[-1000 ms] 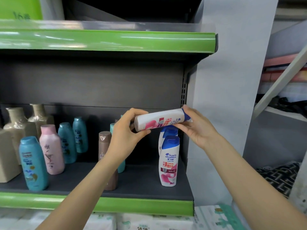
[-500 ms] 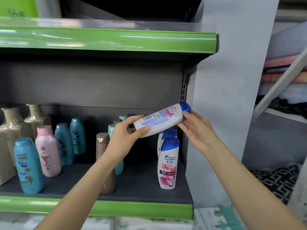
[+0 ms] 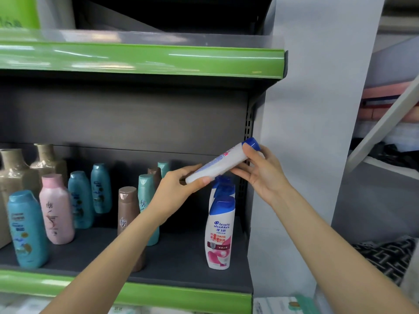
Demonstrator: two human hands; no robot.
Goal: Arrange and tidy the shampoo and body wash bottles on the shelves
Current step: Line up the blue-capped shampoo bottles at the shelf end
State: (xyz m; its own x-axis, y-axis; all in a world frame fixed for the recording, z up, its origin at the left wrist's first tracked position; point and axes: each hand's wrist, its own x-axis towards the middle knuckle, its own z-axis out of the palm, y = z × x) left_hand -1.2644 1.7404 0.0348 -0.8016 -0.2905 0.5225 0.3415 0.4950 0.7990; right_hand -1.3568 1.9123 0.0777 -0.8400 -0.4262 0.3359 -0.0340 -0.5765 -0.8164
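Observation:
A white shampoo bottle with a blue cap (image 3: 223,162) is tilted in the air, cap up to the right, above the shelf's right end. My left hand (image 3: 181,189) grips its lower end. My right hand (image 3: 260,171) holds it just below the cap. Beneath it a row of matching white bottles (image 3: 219,232) stands upright, front to back, on the dark shelf (image 3: 181,264) by the right upright.
Brown (image 3: 128,211) and teal bottles (image 3: 145,198) stand left of my left arm. Further left are a pink bottle (image 3: 55,209), blue bottles (image 3: 27,230) and tan flasks (image 3: 15,175). A green-edged shelf (image 3: 140,61) hangs overhead. A grey pillar (image 3: 317,109) borders the right.
The held bottle has tilted from level to cap-up and turned its back label toward me. Both hands have stayed on it.

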